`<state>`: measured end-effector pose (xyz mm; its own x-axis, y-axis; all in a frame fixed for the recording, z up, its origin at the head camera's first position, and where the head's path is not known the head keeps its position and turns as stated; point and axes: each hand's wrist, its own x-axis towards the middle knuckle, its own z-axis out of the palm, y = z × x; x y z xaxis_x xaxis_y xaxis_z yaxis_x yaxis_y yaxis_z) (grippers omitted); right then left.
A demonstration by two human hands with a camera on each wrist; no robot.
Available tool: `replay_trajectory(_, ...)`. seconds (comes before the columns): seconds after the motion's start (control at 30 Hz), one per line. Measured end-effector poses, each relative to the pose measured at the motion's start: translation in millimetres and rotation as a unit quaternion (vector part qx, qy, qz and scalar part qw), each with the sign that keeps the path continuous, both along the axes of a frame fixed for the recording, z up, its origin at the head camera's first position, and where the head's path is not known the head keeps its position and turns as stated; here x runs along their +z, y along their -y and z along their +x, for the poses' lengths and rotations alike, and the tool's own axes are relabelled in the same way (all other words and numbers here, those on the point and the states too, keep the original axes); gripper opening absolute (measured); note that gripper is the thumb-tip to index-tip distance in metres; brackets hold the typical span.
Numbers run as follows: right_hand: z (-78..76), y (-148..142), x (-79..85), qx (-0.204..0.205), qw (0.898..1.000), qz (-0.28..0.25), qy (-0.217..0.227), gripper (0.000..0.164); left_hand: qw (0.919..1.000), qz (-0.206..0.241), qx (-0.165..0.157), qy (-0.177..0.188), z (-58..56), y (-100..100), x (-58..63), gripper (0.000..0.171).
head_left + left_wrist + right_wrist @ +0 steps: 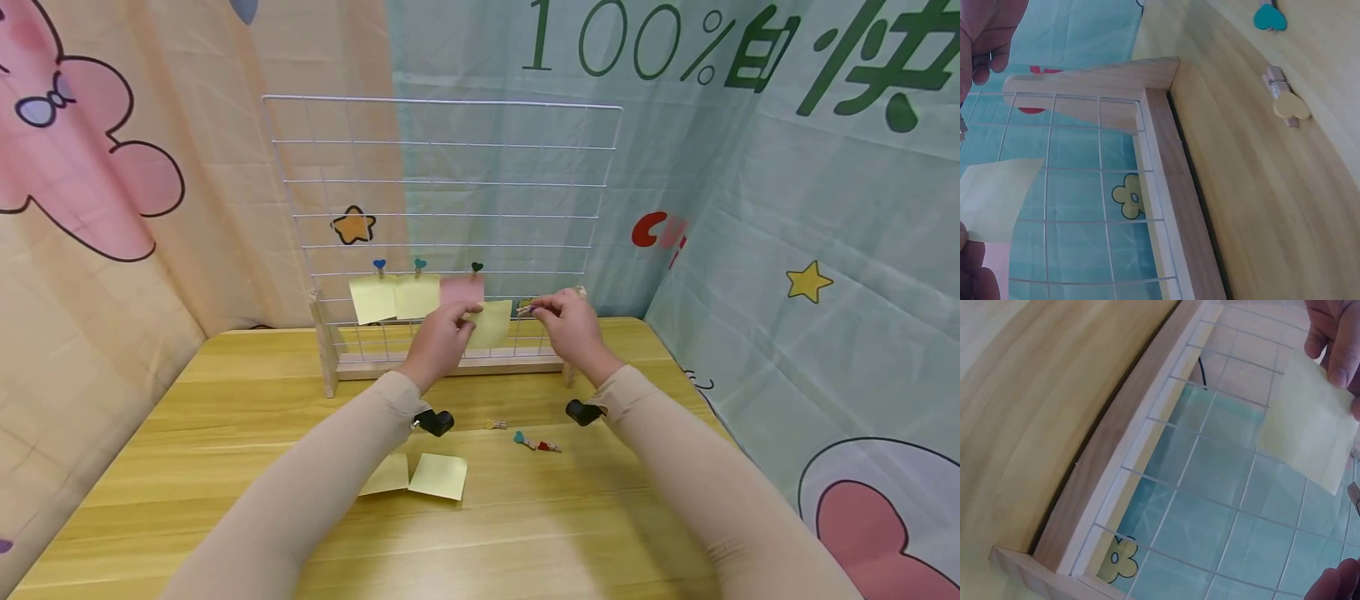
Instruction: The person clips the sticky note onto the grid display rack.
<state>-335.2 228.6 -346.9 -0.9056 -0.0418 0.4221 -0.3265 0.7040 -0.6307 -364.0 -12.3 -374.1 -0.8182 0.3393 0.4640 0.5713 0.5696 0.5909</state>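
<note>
My left hand (442, 340) pinches a pale yellow sticky note (492, 325) by its upper left, in front of the white wire grid (450, 182). In the right wrist view this note (1310, 422) hangs tilted before the wires. Just right of it, my right hand (573, 329) pinches a small clothespin (525, 310) between thumb and finger; its decoration is too small to make out. Two yellow notes (372, 298) and a pink note (461, 289) hang along one wire, under blue, teal and dark heart clothespins (477, 267). The left hand partly covers the pink note's lower edge.
A wooden base (450, 367) holds the grid upright on the wooden table (225, 433). Nearer lie yellow, teal and red heart clothespins (523, 439). Two yellow notes (438, 477) lie by the left forearm, one partly hidden. Printed curtains (750, 208) hang behind and at the sides.
</note>
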Motion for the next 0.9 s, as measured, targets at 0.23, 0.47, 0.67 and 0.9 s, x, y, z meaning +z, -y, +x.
replay_trajectory(0.23, -9.5, 2.6, 13.0, -0.015, 1.000, -0.006, 0.003, 0.027, 0.9996, 0.026, -0.004, 0.006, -9.7, -6.0, 8.4, 0.028)
replay_trajectory(0.47, -20.1, 8.3, 20.1, -0.026, 1.000, -0.008, -0.002, 0.027, 0.9993, 0.034, 0.008, 0.014, -17.6, -11.7, 14.8, 0.029)
replay_trajectory(0.67, -26.3, 13.5, 26.1, -0.042, 0.999, -0.007, -0.006, 0.027, 0.9992, 0.027, 0.026, 0.014, -21.6, -17.5, 20.1, 0.030)
replay_trajectory(0.9, -34.2, 18.5, 31.3, -0.050, 0.999, -0.007, 0.012, 0.028, 0.9992, 0.029, 0.028, 0.007, -25.9, -21.9, 21.8, 0.030)
